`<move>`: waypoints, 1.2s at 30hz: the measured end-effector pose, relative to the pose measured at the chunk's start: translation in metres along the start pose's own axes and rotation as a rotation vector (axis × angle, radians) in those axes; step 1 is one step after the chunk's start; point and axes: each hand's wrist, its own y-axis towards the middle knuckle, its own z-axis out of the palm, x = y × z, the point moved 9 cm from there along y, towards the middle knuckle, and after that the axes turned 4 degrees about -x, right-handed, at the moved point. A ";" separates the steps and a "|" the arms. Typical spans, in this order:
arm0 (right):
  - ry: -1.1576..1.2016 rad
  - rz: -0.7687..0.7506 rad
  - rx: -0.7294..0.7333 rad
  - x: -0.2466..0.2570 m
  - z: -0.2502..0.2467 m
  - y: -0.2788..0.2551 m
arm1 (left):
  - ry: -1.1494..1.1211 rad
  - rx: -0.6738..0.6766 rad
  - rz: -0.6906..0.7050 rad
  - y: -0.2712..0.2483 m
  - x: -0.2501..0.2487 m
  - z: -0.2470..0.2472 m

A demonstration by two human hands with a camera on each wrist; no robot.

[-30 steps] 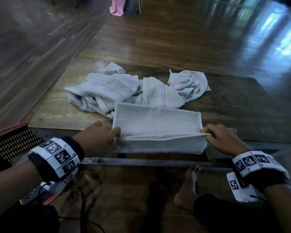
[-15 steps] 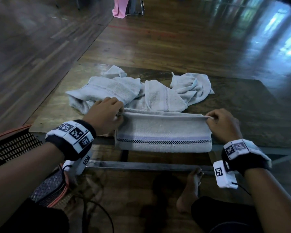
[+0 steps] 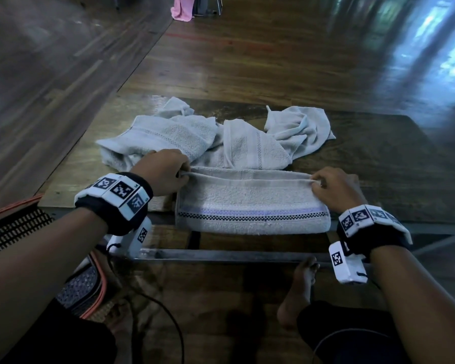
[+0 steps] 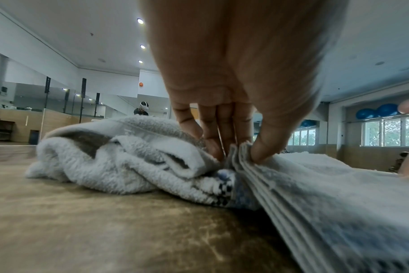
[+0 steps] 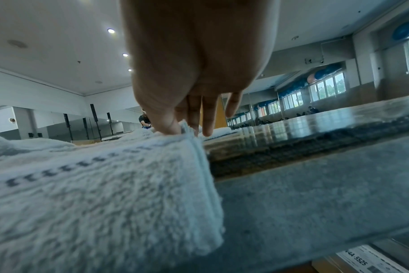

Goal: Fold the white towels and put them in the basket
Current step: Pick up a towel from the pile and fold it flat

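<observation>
A white towel [image 3: 250,199] with a checked and lilac stripe lies folded into a long strip at the table's near edge, its near side overhanging. My left hand [image 3: 166,174] pinches the strip's far left corner; the stacked layers show between thumb and fingers [image 4: 236,153]. My right hand [image 3: 331,189] pinches the far right corner [image 5: 185,133] the same way. Behind the strip lies a rumpled heap of white towels [image 3: 195,137]. The basket [image 3: 13,227], dark woven with an orange rim, stands on the floor at my left, partly hidden by my left arm.
The low wooden table [image 3: 384,164] has bare top to the right of the towels. A metal rail [image 3: 221,254] runs under its near edge. My bare foot [image 3: 300,292] and a black cable [image 3: 155,311] lie on the floor below. Open wooden floor stretches beyond.
Both hands carried the towel's near edge up and over to the far side, folding it in half lengthwise. The striped face now shows on top.
</observation>
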 end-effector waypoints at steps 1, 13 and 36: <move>0.001 -0.007 -0.018 0.001 -0.005 0.000 | -0.006 -0.008 0.002 -0.001 -0.001 -0.004; 0.262 0.082 0.216 -0.004 -0.017 -0.051 | -0.086 0.232 0.062 -0.055 -0.017 -0.010; 0.127 -0.089 0.182 0.001 -0.004 -0.057 | 0.286 -0.073 0.272 -0.083 -0.025 0.007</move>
